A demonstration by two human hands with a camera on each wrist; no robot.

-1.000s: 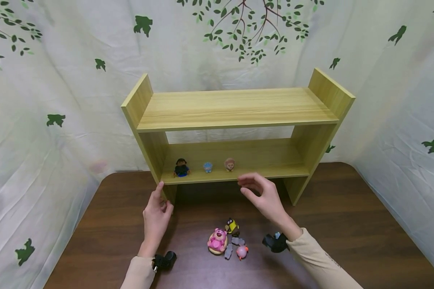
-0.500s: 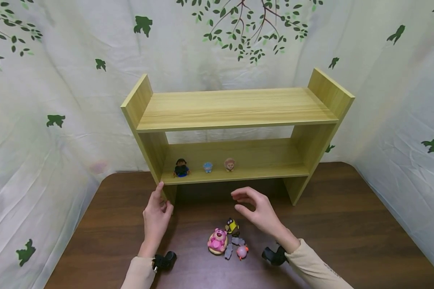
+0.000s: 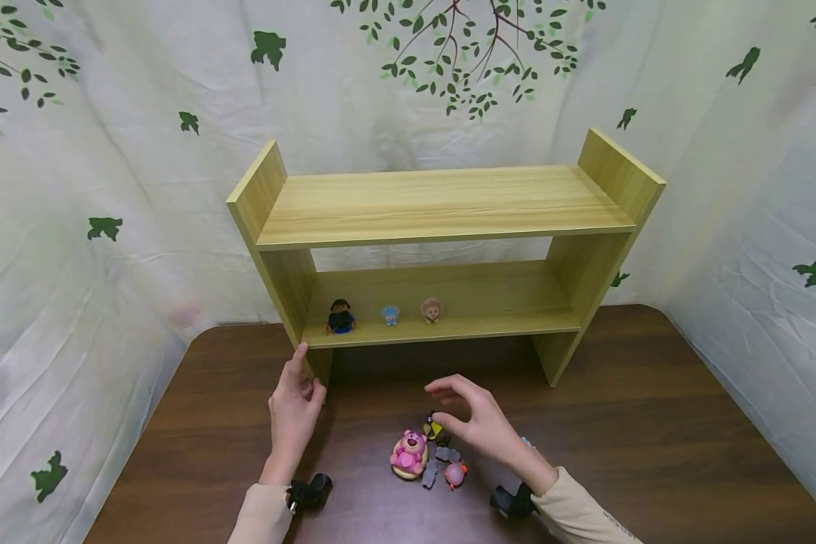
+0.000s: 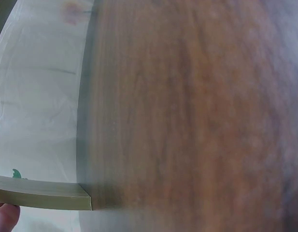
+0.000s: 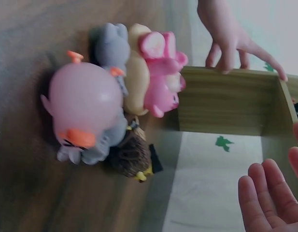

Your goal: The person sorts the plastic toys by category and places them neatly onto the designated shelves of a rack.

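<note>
My left hand touches the left upright of the wooden shelf with an outstretched index finger; one fingertip shows against the panel in the left wrist view. Holding nothing, my right hand hovers over a cluster of small toy figures, fingers relaxed and thumb apart. Its thumb partly covers a yellow-and-black figurine in the head view. Beside that sit a pink bear figurine in a cream ring, grey figurines, and a round pink toy with orange feet.
On the middle board stand a dark-haired figurine in blue, a small blue figurine and a pinkish-brown one. The unit's top board has raised side panels. The brown table meets a leaf-patterned curtain behind.
My right hand has come down and slightly left from the middle board's front edge to the toys on the table. My left hand has stayed at the shelf upright.
</note>
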